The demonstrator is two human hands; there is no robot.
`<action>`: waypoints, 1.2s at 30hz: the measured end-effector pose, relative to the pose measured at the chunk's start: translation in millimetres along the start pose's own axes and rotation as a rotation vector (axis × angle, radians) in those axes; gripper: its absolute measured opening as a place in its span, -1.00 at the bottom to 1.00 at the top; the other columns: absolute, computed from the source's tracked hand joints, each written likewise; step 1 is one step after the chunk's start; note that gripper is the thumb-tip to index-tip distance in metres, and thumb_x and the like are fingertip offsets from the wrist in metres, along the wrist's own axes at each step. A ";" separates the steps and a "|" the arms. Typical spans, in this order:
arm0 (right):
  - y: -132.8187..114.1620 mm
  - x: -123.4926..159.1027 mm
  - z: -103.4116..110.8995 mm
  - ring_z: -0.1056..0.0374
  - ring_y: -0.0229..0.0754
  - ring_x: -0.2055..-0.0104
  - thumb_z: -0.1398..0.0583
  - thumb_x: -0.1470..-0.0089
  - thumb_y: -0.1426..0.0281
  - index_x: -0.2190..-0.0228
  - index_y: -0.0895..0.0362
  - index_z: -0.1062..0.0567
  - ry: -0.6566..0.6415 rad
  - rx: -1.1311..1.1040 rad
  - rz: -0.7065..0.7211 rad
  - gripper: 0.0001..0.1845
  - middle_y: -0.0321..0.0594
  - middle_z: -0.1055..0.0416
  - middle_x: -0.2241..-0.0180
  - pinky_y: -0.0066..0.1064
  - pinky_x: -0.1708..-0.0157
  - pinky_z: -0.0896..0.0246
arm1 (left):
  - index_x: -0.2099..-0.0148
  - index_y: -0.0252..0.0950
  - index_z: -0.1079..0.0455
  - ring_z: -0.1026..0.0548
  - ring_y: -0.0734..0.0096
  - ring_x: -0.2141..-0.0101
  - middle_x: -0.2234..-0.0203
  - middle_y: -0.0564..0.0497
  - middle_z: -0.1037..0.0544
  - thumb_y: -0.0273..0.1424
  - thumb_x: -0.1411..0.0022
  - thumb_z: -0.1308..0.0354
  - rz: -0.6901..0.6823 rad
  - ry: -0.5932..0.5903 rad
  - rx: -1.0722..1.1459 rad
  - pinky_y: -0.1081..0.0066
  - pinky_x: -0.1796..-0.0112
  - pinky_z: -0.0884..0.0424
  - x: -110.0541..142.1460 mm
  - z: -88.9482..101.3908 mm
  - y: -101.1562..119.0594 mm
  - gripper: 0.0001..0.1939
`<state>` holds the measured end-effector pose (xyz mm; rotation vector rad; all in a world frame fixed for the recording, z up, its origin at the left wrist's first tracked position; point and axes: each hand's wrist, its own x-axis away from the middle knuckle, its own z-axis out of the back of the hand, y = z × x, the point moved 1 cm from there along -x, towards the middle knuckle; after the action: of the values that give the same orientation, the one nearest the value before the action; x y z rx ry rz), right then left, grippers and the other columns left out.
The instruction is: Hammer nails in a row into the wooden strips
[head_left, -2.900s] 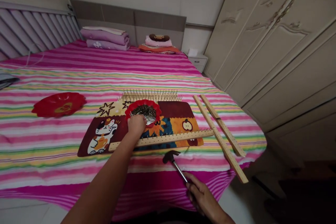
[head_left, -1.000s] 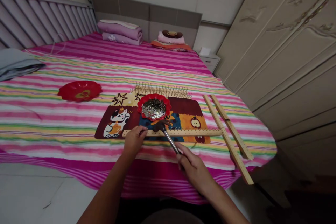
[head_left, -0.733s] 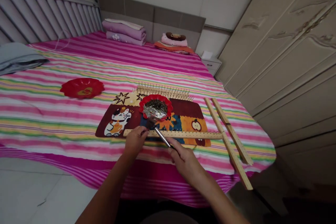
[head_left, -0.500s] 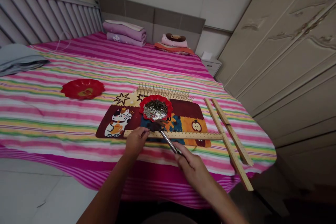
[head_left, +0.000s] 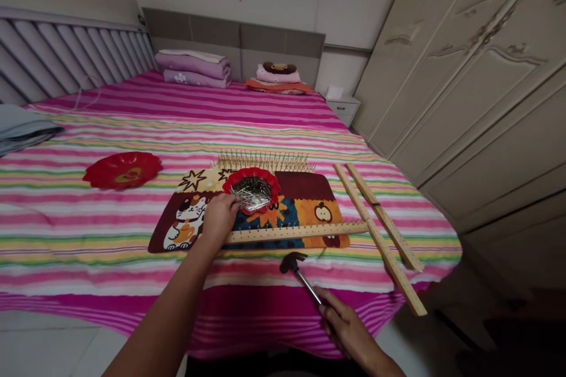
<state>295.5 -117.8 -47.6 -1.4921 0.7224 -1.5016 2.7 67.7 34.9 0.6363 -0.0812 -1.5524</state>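
Note:
My left hand [head_left: 220,217] is at the near left rim of a red scalloped bowl [head_left: 276,187], its fingertips pinched together by the nails [head_left: 253,191] heaped inside. Anything between those fingertips is too small to make out. Closed around the handle of a claw hammer [head_left: 308,287] is my right hand [head_left: 344,321], low over the bed's near edge. A wooden strip [head_left: 305,231] with a row of nails standing in it lies across the patterned mat [head_left: 305,185]; my left forearm hides its left end.
Behind the bowl are strips bristling with upright nails [head_left: 265,160]. Two bare-looking wooden strips [head_left: 389,247] lie on the right. A red plate [head_left: 126,171] sits on the striped bedspread [head_left: 106,224] at left. Folded bedding [head_left: 194,68] is at the headboard, a wardrobe [head_left: 464,100] beyond.
My left hand has moved from the wooden strip up to the bowl of nails. My right hand has drawn the hammer away from the strip, down toward the bed's near edge.

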 end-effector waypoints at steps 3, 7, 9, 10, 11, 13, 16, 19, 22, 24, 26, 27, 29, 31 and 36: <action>-1.6 -0.8 -1.5 0.13 -0.39 0.78 -0.07 0.03 0.12 -0.09 0.19 -0.25 -0.013 -0.080 -0.090 -0.32 -0.54 -0.03 0.75 -0.54 0.75 0.31 | 0.34 -0.17 -0.52 -0.43 0.19 0.23 0.32 -0.06 -0.54 -0.40 -0.06 -0.05 -0.026 -0.115 -0.180 0.29 0.23 -0.28 -23.0 -11.8 10.0 -0.80; -4.9 -0.7 -1.6 0.16 -0.41 0.79 -0.08 0.06 0.10 -0.09 0.19 -0.22 -0.028 -0.119 -0.121 -0.30 -0.56 -0.06 0.77 -0.57 0.77 0.34 | 0.38 -0.18 -0.53 -0.41 0.12 0.24 0.35 -0.12 -0.53 -0.44 -0.03 -0.06 -0.004 -0.202 -0.338 0.21 0.25 -0.21 -36.8 -24.2 16.8 -0.80; -4.0 -1.5 -1.3 0.15 -0.41 0.79 -0.08 0.06 0.10 -0.09 0.18 -0.21 -0.033 -0.127 -0.133 -0.29 -0.56 -0.08 0.77 -0.58 0.78 0.33 | 0.40 -0.21 -0.52 -0.40 0.10 0.25 0.37 -0.16 -0.52 -0.46 -0.05 -0.03 -0.029 -0.218 -0.374 0.20 0.26 -0.19 -38.2 -26.2 17.4 -0.79; -3.2 -2.1 -1.1 0.15 -0.41 0.80 -0.08 0.06 0.10 -0.09 0.19 -0.20 -0.031 -0.129 -0.137 -0.28 -0.56 -0.09 0.77 -0.59 0.78 0.33 | 0.40 -0.23 -0.51 -0.40 0.10 0.24 0.37 -0.17 -0.52 -0.47 -0.05 -0.02 -0.051 -0.224 -0.385 0.20 0.26 -0.19 -38.1 -26.0 17.4 -0.78; -2.3 -2.6 -0.9 0.14 -0.41 0.80 -0.07 0.06 0.10 -0.10 0.19 -0.19 -0.028 -0.130 -0.137 -0.28 -0.56 -0.09 0.77 -0.59 0.79 0.33 | 0.39 -0.24 -0.51 -0.40 0.09 0.24 0.36 -0.18 -0.52 -0.47 -0.06 -0.01 -0.075 -0.229 -0.393 0.20 0.26 -0.19 -37.7 -25.2 17.2 -0.78; -0.7 -3.4 -0.8 0.13 -0.41 0.80 -0.07 0.06 0.10 -0.10 0.20 -0.19 -0.025 -0.131 -0.132 -0.27 -0.56 -0.10 0.77 -0.60 0.80 0.32 | 0.39 -0.26 -0.50 -0.40 0.09 0.25 0.35 -0.18 -0.52 -0.48 -0.06 -0.01 -0.115 -0.234 -0.396 0.22 0.28 -0.20 -36.9 -21.9 16.7 -0.78; 0.1 -3.4 -1.1 0.14 -0.42 0.81 -0.07 0.05 0.10 -0.10 0.18 -0.20 -0.029 -0.133 -0.125 -0.29 -0.56 -0.10 0.77 -0.61 0.81 0.32 | 0.44 -0.25 -0.49 -0.42 0.15 0.29 0.38 -0.16 -0.51 -0.44 -0.07 -0.01 -0.142 -0.216 -0.309 0.27 0.30 -0.23 -37.9 -13.5 15.4 -0.79; -0.4 -2.5 -1.8 0.13 -0.42 0.81 -0.07 0.04 0.11 -0.09 0.17 -0.21 -0.030 -0.128 -0.119 -0.31 -0.56 -0.10 0.77 -0.61 0.81 0.31 | 0.47 -0.21 -0.46 -0.44 0.27 0.35 0.44 -0.06 -0.52 -0.40 -0.04 -0.05 -0.065 -0.137 -0.020 0.36 0.30 -0.28 -41.6 -2.8 11.2 -0.84; -0.7 -1.8 -2.4 0.12 -0.42 0.81 -0.07 0.03 0.10 -0.08 0.17 -0.22 -0.025 -0.112 -0.103 -0.32 -0.55 -0.10 0.76 -0.62 0.81 0.30 | 0.44 -0.23 -0.42 -0.45 0.36 0.42 0.49 0.02 -0.53 -0.33 0.02 -0.09 0.176 -0.021 0.405 0.41 0.35 -0.33 -41.4 9.0 2.8 -0.88; -0.2 -1.8 -2.5 0.13 -0.42 0.81 -0.07 0.04 0.10 -0.08 0.16 -0.22 -0.020 -0.105 -0.096 -0.32 -0.56 -0.09 0.76 -0.62 0.81 0.31 | 0.43 -0.28 -0.39 -0.45 0.40 0.47 0.54 0.04 -0.51 -0.29 0.07 -0.13 0.332 0.021 0.675 0.43 0.41 -0.34 -34.9 16.6 -3.6 -0.83; 0.7 -2.4 -2.3 0.12 -0.42 0.81 -0.07 0.04 0.09 -0.09 0.16 -0.22 -0.018 -0.101 -0.096 -0.31 -0.56 -0.09 0.76 -0.62 0.81 0.31 | 0.42 -0.31 -0.37 -0.45 0.43 0.51 0.58 0.05 -0.50 -0.25 0.13 -0.17 0.417 0.031 0.854 0.45 0.47 -0.34 -22.6 23.5 -9.4 -0.76; 1.2 -2.8 -2.2 0.11 -0.42 0.81 -0.07 0.05 0.09 -0.10 0.17 -0.21 -0.018 -0.099 -0.100 -0.29 -0.56 -0.10 0.76 -0.61 0.81 0.31 | 0.41 -0.32 -0.37 -0.45 0.43 0.52 0.59 0.05 -0.49 -0.24 0.15 -0.19 0.438 0.031 0.896 0.46 0.49 -0.34 -14.6 26.3 -11.9 -0.74; 2.0 -3.4 -2.1 0.10 -0.41 0.81 -0.09 0.06 0.08 -0.10 0.17 -0.21 -0.024 -0.092 -0.109 -0.27 -0.55 -0.11 0.76 -0.61 0.82 0.30 | 0.41 -0.32 -0.36 -0.45 0.45 0.54 0.62 0.06 -0.49 -0.21 0.17 -0.21 0.446 0.029 0.900 0.47 0.50 -0.35 3.3 29.6 -16.0 -0.71; 2.1 -3.2 -2.3 0.09 -0.41 0.81 -0.09 0.06 0.09 -0.10 0.18 -0.20 -0.022 -0.092 -0.111 -0.28 -0.55 -0.12 0.76 -0.61 0.82 0.29 | 0.42 -0.30 -0.36 -0.45 0.45 0.53 0.62 0.06 -0.49 -0.19 0.17 -0.21 0.440 0.016 0.865 0.46 0.48 -0.37 21.3 28.7 -19.1 -0.70; 0.2 -0.4 -3.0 0.09 -0.43 0.81 -0.07 0.02 0.13 -0.10 0.17 -0.20 -0.012 -0.094 -0.103 -0.32 -0.54 -0.12 0.74 -0.63 0.82 0.29 | 0.39 -0.27 -0.38 -0.49 0.39 0.48 0.58 0.05 -0.52 -0.15 0.13 -0.17 0.470 -0.051 0.792 0.45 0.46 -0.38 50.2 14.2 -23.8 -0.70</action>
<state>292.5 -118.1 -48.3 -1.6289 0.7270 -1.5517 -22.3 18.4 19.6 1.0984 -0.8551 -1.0426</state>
